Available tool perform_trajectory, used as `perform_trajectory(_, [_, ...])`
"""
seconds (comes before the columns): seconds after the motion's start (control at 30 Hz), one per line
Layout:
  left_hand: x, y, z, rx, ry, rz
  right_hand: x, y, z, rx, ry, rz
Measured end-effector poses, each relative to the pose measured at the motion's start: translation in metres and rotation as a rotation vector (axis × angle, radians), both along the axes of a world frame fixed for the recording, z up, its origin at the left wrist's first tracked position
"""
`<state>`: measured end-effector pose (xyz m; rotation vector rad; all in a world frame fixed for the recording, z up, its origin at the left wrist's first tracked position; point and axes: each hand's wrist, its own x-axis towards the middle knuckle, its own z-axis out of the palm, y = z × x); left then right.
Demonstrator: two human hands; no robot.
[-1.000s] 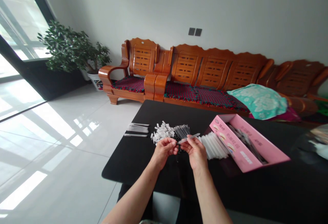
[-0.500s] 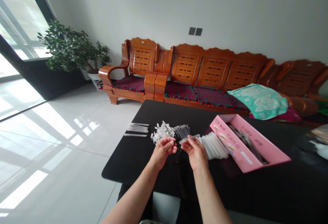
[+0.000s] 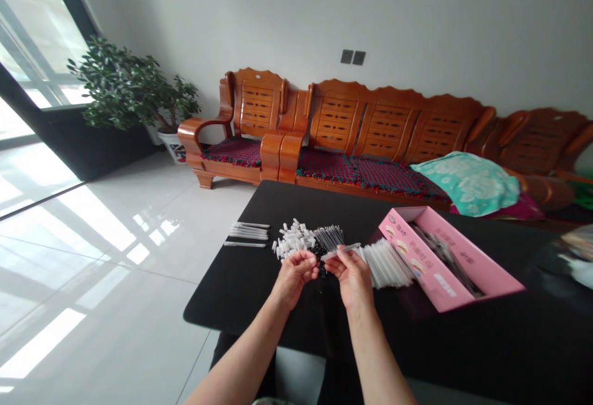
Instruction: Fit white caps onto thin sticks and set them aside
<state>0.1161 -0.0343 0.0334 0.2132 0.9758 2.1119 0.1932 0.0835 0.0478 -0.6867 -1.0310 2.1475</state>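
Over the middle of the black table, my right hand pinches a clear pen barrel, which slants with its left end toward my other hand. My left hand is closed at thumb and fingertips, close to that end; whatever it pinches is too small to make out. Just beyond are a heap of white pen caps and a bundle of dark pen refills. Small black pieces lie between the hands, partly hidden. A row of translucent barrels lies right of my right hand.
Several capped pens lie side by side at the table's left. A pink box with dark contents stands on the right of the black table. Behind it is a wooden sofa; a potted plant stands back left.
The hands have shifted only slightly. My right hand and the barrel moved a little left, closer to my left hand. Things on the table look unchanged.
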Motion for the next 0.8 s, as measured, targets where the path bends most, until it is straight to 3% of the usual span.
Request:
perform_trajectory(0.4, [0.0020,0.0005,-0.0009,-0.006,0.011,-0.009,0.0003,-0.0033,-0.0021,0.042,-0.010,-0.015])
perform_trajectory(0.8, [0.0056,0.0017,-0.0019,-0.061,0.170,0.094,-0.0015,-0.0046,-0.0027,0.065,-0.018,-0.018])
